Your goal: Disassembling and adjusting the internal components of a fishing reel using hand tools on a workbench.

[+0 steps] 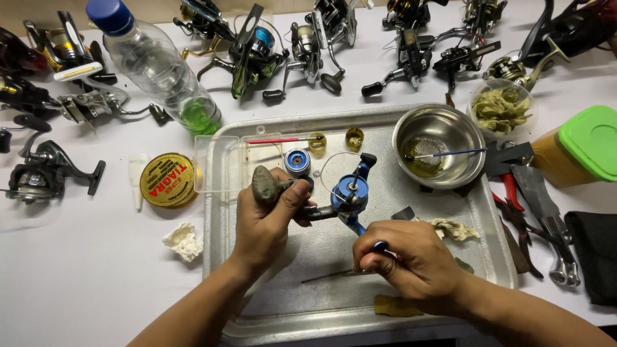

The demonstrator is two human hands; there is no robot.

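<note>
The fishing reel [347, 196] was blue and black. Right of it sat a silver steel bowl [439, 144] and a green-lidded container [588, 144]; left, a round gold tin [168, 180] lettered red.

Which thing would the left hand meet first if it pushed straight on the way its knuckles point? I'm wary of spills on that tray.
Probably the clear plastic lid beyond the left hand, before the bottle; depth is unclear.
</note>
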